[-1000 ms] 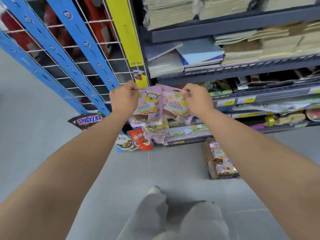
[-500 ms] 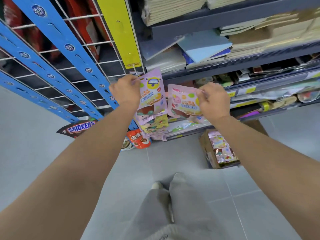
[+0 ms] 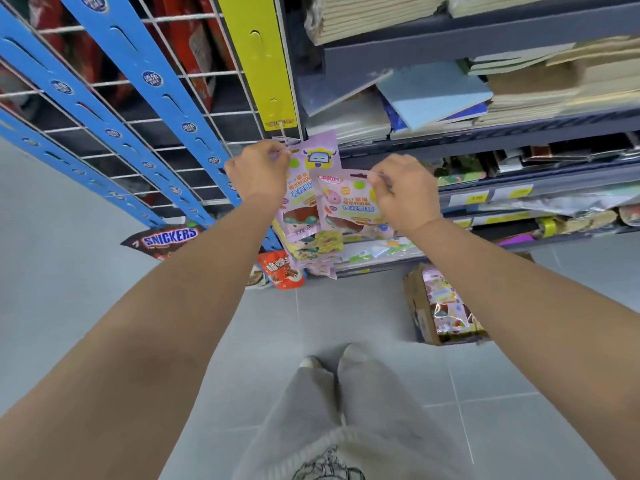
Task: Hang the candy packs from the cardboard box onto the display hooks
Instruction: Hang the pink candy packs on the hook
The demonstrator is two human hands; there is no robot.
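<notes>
My left hand (image 3: 258,168) pinches the top left corner of a purple candy pack (image 3: 313,159) just under the yellow hanging strip (image 3: 265,64). My right hand (image 3: 403,190) grips the top right of a second purple candy pack (image 3: 346,206), which overlaps the first pack's lower right. Below both, several more purple and yellow packs (image 3: 317,245) hang in a column. The cardboard box (image 3: 420,313) stands on the floor at the right with candy packs inside. I cannot see the hook itself.
Blue hanging strips (image 3: 138,109) run over a wire grid on the left, with a Snickers bag (image 3: 168,237) and a red snack bag (image 3: 280,270) low down. Grey shelves (image 3: 485,43) with stacked paper goods fill the right. My legs and shoes (image 3: 332,362) stand on grey tiles.
My right hand has brought its pack left, so it now overlaps the pack in my left hand. The left hand stays at the strip's lower end. The view tilted further down.
</notes>
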